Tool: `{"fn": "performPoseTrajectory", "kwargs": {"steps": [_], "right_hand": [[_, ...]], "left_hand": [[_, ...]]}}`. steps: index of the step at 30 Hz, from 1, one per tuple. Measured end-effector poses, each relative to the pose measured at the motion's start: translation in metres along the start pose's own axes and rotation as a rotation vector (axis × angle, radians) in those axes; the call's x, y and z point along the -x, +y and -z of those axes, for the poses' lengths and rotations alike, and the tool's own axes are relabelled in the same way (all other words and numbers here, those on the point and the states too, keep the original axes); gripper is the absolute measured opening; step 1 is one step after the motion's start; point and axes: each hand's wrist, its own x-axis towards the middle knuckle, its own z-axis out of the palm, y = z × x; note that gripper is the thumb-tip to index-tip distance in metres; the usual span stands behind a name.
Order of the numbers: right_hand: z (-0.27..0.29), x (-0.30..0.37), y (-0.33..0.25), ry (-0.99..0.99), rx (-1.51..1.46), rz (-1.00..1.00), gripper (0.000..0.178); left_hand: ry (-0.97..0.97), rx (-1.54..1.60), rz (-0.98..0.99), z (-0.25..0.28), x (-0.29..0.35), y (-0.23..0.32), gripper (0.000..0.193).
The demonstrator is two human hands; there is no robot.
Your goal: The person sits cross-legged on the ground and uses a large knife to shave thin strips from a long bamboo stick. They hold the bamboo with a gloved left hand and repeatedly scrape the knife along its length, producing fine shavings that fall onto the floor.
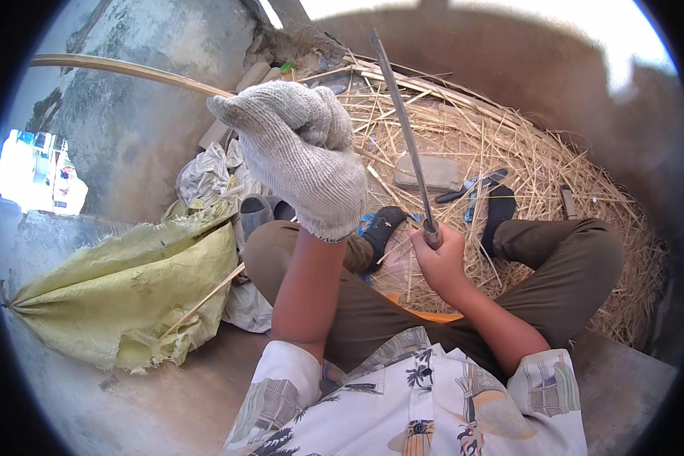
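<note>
My left hand point(300, 144), in a white knitted glove, is raised in front of me and closed around a long, pale bamboo strip point(129, 67). The strip runs out to the far left; its part inside the glove is hidden. My bare right hand point(442, 258) grips a long knife point(406, 125) by its handle, above my crossed legs. Its narrow blade points up and away, right of the glove and apart from it. Most of the handle is covered by my fingers.
Bamboo shavings point(577, 205) cover the floor ahead and right, around a grey block point(427, 172) and a dark-handled tool point(471, 186). A yellow-green woven sack point(129, 289) lies at left, beside grey slippers point(257, 213). Walls point(152, 45) close in around me.
</note>
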Motion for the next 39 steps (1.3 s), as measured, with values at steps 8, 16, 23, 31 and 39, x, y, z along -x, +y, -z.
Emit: {"fn": "performPoseTrajectory", "kwargs": {"steps": [8,16,23,31,39], "right_hand": [[0.000,-0.024,0.045,-0.077,0.313,-0.143,0.025],[0.015,-0.021,0.011,-0.131,0.072,-0.281,0.022],[0.010,-0.020,0.008,0.053,0.099,0.055,0.022],[0.006,-0.049,0.055,-0.085,0.363,-0.162,0.030],[0.015,-0.034,0.008,-0.244,-0.264,-0.532,0.021]], "left_hand": [[0.022,-0.141,-0.022,0.001,-0.006,0.003,0.064],[-0.059,-0.194,-0.011,0.008,-0.013,0.005,0.063],[-0.142,-0.078,0.060,0.004,-0.017,0.003,0.058],[-0.173,-0.019,0.102,0.006,-0.019,0.005,0.058],[-0.191,0.018,0.090,0.007,-0.017,0.001,0.061]]}}
